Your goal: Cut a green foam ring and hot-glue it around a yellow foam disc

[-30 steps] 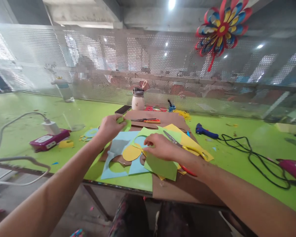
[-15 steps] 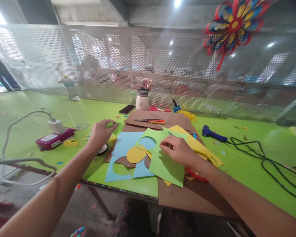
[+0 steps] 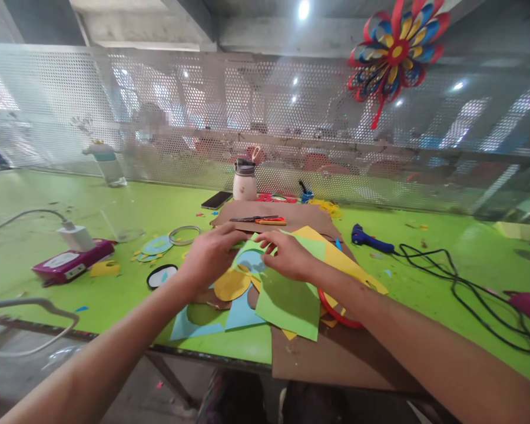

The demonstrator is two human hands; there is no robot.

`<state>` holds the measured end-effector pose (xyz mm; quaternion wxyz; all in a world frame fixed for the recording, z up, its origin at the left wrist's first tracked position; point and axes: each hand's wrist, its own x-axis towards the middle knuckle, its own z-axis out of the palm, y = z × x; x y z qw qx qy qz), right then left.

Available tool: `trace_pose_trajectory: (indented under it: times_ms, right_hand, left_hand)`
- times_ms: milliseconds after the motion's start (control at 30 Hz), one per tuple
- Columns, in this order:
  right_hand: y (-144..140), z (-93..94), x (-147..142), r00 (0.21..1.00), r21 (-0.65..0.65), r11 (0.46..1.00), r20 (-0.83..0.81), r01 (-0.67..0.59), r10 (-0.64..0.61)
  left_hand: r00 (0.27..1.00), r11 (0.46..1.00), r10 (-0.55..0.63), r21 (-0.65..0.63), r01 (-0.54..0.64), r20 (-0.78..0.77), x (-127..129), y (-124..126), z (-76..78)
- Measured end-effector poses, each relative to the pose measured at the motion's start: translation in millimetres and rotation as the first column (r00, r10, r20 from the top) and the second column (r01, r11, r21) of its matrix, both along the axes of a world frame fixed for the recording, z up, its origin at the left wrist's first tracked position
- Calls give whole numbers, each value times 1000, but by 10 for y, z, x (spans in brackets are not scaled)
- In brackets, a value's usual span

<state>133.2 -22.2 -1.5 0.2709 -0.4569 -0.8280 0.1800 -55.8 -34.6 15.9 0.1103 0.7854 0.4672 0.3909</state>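
A light green paper sheet (image 3: 287,315) with a round cut-out lies over light blue paper (image 3: 244,311) and a yellow sheet (image 3: 309,235). My left hand (image 3: 212,254) is above the papers, its fingers stretched towards the green sheet's upper left corner. Loosely bent and apart, the fingers of my right hand (image 3: 286,254) are over that sheet, beside the round cut-out. A yellow paper oval (image 3: 232,285) rests below the left hand. I cannot make out anything held in either hand. Brown cardboard (image 3: 302,359) lies beneath the papers.
Scissors (image 3: 269,221) lie behind the hands, near a bottle (image 3: 244,181) and a phone (image 3: 217,200). At left are a metal ring (image 3: 184,235), a black-rimmed disc (image 3: 161,275) and a purple power strip (image 3: 75,262). A blue glue gun (image 3: 371,238) with its cable is at right.
My left hand has moved right and down onto the papers, close to my right hand. The right hand has shifted left, its fingers now more spread. The view has turned slightly right.
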Motion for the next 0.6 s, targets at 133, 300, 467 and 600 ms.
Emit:
trace_pose_trajectory:
  times_ms: [133,300,467,600]
  right_hand:
    - [105,3,-209,997,39,999,72,-36,33]
    - [322,-7,-727,970,111,982,206,-150,125]
    - [391,126,-1298,914,177,946,355,-270,194]
    - [270,164,-1531,880,192,925,418,-327,224]
  left_hand:
    - [922,931,336,218,-294,-191,-380,34,67]
    - [807,798,565,365,-480,-175,-655,152,132]
    - [713,669,695,450,-592,-96,-825,171,247]
    - [679,651,725,439,-619,-116,-994,137,174]
